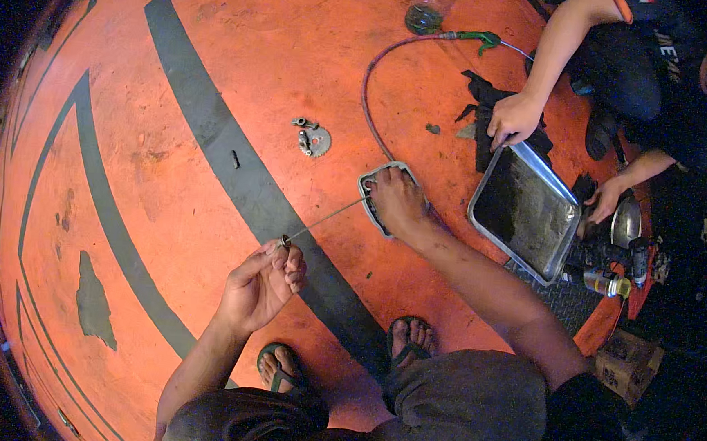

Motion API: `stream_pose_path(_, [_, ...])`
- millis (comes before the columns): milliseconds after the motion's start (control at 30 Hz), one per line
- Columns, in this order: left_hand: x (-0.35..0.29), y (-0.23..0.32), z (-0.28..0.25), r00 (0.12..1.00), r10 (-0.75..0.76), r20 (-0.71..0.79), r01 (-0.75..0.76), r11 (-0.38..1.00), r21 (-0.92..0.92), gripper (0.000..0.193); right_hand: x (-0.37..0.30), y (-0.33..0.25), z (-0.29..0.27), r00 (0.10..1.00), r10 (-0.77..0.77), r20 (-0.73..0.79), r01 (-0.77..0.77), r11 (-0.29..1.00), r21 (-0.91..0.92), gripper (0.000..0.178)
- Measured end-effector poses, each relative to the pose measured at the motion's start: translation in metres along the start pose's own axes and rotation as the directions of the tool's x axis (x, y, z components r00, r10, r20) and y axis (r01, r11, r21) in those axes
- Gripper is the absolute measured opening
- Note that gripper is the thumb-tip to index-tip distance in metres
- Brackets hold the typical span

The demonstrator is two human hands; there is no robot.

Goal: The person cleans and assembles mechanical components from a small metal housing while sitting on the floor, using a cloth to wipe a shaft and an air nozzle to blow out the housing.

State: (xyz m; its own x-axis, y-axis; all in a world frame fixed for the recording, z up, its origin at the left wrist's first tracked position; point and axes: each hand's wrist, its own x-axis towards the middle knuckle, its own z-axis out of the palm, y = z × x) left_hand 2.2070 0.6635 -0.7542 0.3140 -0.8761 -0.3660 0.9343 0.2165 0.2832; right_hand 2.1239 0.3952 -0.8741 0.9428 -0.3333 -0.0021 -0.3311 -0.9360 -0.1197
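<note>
My left hand [272, 276], fingers curled, pinches a small round metal part [285, 241] with a dark opening. A thin straight rod [329, 218] runs from that part up to the fingertips of my right hand [396, 197], which is closed around its far end. My right hand is over a small shallow metal tray [389, 234] on the floor and covers much of it. What lies in this tray is mostly hidden. Beyond my hands, a toothed metal gear with attached pieces [316, 142] rests on the floor.
At right, another person's hand [515, 119] grips a larger metal tray [526, 208], tilted and dirty inside. A red hose [366, 82] with a green air gun [481, 39] curves past a plastic bottle [434, 5]. A dark pin [235, 159] and black rag [484, 107] lie on the orange floor.
</note>
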Motion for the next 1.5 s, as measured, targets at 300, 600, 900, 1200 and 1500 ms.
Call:
stream_pose_path(300, [-0.005, 0.006, -0.002, 1.000, 0.019, -0.019, -0.018, 0.999, 0.037, 0.020, -0.006, 0.028, -0.031, 0.970, -0.118, 0.213, 0.101, 0.991, 0.088, 0.029])
stream_pose_path(600, [-0.004, 0.005, -0.002, 0.999, 0.016, -0.030, -0.015, 0.998, 0.053, 0.023, -0.006, 0.030, -0.026, 0.968, -0.235, 0.088, 0.218, 0.961, 0.169, 0.024])
stream_pose_path(900, [-0.004, 0.004, -0.005, 0.999, 0.030, -0.032, -0.027, 0.997, 0.067, 0.022, -0.008, 0.027, -0.027, 0.965, -0.232, 0.120, 0.213, 0.965, 0.155, 0.018])
stream_pose_path(1200, [-0.004, 0.003, -0.011, 0.999, 0.009, -0.043, -0.005, 0.995, 0.098, 0.022, 0.001, 0.011, -0.022, 0.950, -0.263, 0.171, 0.293, 0.937, -0.189, 0.017])
stream_pose_path(1500, [-0.006, 0.005, -0.002, 0.998, 0.034, -0.056, -0.028, 0.994, 0.110, 0.020, -0.010, 0.009, -0.035, 0.946, -0.237, 0.220, 0.258, 0.963, -0.074, 0.025])
